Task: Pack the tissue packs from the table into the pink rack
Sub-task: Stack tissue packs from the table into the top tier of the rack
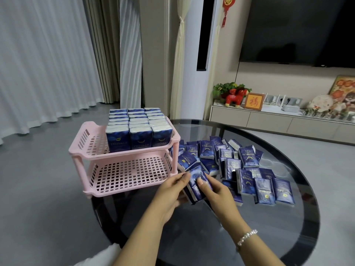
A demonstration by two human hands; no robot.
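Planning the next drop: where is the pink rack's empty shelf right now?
Head view, left of centre: the pink rack's lower shelf sits under the filled top shelf, just left of the left hand.

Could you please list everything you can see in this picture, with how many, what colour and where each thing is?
pink rack: one, pink, two tiers, at the table's left edge.
packed tissue packs: three rows, dark blue, upright on the rack's top tier; the lower tier holds none.
loose tissue packs: many, dark blue, heaped on the table right of the rack.
held tissue packs: a few, dark blue, between both hands.
table: one, dark glass, round.
television: one, black, on the wall.
cabinet: one, pale, below the television, with ornaments on it.
curtains: white and beige, at left.
bracelet: one, silvery, right wrist.
left hand: grip on the held packs.
right hand: grip on the held packs.
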